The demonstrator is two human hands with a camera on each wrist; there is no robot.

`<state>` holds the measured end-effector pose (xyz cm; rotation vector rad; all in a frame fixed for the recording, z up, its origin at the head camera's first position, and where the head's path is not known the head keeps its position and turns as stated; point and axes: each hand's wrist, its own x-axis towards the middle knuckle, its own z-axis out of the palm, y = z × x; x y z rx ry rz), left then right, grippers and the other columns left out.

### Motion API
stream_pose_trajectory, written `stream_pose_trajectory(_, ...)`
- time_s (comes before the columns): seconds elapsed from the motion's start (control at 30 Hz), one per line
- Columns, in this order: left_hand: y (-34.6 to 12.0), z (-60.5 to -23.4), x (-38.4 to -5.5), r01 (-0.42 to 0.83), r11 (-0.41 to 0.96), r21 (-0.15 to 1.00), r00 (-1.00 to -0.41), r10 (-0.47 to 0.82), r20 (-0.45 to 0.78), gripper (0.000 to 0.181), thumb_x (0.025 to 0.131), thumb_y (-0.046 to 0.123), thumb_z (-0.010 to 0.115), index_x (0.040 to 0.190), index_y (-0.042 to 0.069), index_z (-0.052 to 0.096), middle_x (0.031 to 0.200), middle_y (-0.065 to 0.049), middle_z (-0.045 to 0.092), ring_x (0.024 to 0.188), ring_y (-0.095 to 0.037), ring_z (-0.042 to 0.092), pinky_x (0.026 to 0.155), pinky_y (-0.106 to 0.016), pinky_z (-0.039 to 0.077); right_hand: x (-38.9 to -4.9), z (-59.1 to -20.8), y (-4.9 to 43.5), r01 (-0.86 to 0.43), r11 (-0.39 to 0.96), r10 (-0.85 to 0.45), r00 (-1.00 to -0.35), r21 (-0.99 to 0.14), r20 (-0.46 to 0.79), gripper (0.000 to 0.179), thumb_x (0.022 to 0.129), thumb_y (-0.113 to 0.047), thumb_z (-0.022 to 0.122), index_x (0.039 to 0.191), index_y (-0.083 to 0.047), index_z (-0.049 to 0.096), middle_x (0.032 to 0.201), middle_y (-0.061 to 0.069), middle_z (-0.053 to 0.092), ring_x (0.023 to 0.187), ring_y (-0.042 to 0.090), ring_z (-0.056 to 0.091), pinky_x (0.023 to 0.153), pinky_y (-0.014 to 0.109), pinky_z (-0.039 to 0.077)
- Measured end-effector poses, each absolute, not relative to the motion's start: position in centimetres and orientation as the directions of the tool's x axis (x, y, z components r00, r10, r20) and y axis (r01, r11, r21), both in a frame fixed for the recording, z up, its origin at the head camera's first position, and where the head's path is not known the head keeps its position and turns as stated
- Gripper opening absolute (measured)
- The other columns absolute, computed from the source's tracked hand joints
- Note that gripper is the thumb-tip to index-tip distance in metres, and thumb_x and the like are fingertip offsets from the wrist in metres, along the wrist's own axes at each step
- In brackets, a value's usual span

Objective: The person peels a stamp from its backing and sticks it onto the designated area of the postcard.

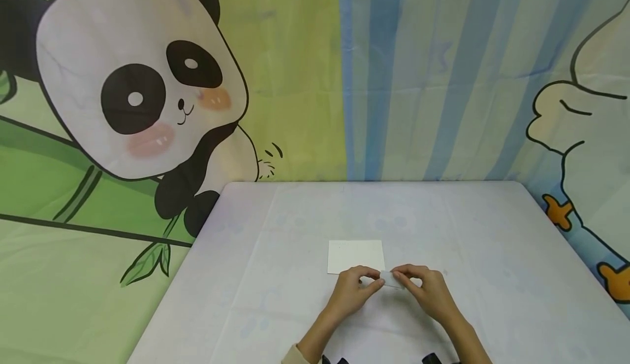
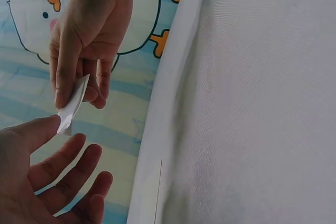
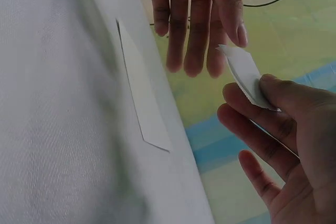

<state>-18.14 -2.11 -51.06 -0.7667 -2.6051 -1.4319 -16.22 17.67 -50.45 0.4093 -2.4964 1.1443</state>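
Observation:
Between both hands, above the table, is a small white strip (image 1: 391, 280), like a short piece of tape. The right wrist view shows it slightly bent, with a jagged long edge. My right hand (image 1: 433, 295) pinches its right end between thumb and forefinger, the other fingers loosely bent. The thumb and forefinger of my left hand (image 1: 348, 294) are at the strip's left end, pinching it in the head view. In the left wrist view the left thumb touches the strip (image 2: 72, 108). Just beyond the hands, a white rectangular card (image 1: 354, 256) lies flat on the table.
The table (image 1: 275, 227) has a pale cloth cover, and its far edge meets a hanging cloth backdrop (image 1: 290, 69) with a printed panda. Black objects (image 1: 432, 358) show at the bottom edge beside the forearms. Folds run along the cover.

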Motion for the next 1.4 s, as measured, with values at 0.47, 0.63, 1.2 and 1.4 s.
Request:
stream_pose_trajectory(0.47, -3.2, -49.9, -18.0, 0.404, 0.339, 0.849, -0.886, 0.377, 0.271, 0.019, 0.081, 0.032, 0.071, 0.079, 0.013, 0.073, 0.078, 0.012, 0.067, 0.074, 0.001, 0.057, 0.063, -0.019, 0.045, -15.8, -49.6, 16.8, -0.493, 0.59, -0.139, -0.842, -0.64, 0.521, 0.007, 0.084, -0.017, 0.068, 0.089, -0.02, 0.071, 0.08, -0.01, 0.069, 0.077, 0.006, 0.061, 0.064, 0.035, 0.05)
stream_pose_trajectory(0.63, -3.4, -49.5, -18.0, 0.4, 0.317, 0.86, -0.882, 0.389, 0.266, 0.018, 0.081, 0.031, 0.071, 0.079, 0.013, 0.073, 0.078, 0.011, 0.067, 0.074, 0.001, 0.056, 0.063, -0.019, 0.046, -15.8, -49.5, 16.7, -0.499, 0.583, -0.137, -0.838, -0.641, 0.528, 0.01, 0.083, -0.015, 0.069, 0.089, -0.022, 0.071, 0.078, -0.016, 0.067, 0.075, 0.004, 0.06, 0.063, 0.036, 0.05)
stream_pose_trajectory(1.2, -3.8, -48.2, -18.0, 0.421, 0.29, 0.86, -0.868, 0.406, 0.288, 0.013, 0.083, 0.021, 0.069, 0.083, 0.008, 0.072, 0.079, 0.002, 0.068, 0.072, -0.002, 0.054, 0.063, -0.02, 0.046, -15.7, -49.3, 17.1, -0.541, 0.509, -0.24, -0.836, -0.67, 0.493, 0.02, 0.083, -0.009, 0.067, 0.1, -0.02, 0.067, 0.078, -0.02, 0.062, 0.077, 0.004, 0.06, 0.069, 0.036, 0.051)
stream_pose_trajectory(1.4, -4.0, -48.0, -17.9, 0.484, 0.262, 0.835, -0.821, 0.465, 0.33, 0.014, 0.087, 0.022, 0.064, 0.088, 0.01, 0.07, 0.081, 0.007, 0.067, 0.071, 0.001, 0.053, 0.063, -0.02, 0.046, -15.4, -48.5, 16.7, -0.517, 0.528, -0.233, -0.851, -0.674, 0.47, 0.022, 0.083, -0.005, 0.066, 0.101, -0.017, 0.067, 0.081, -0.015, 0.065, 0.077, 0.005, 0.061, 0.072, 0.039, 0.05)
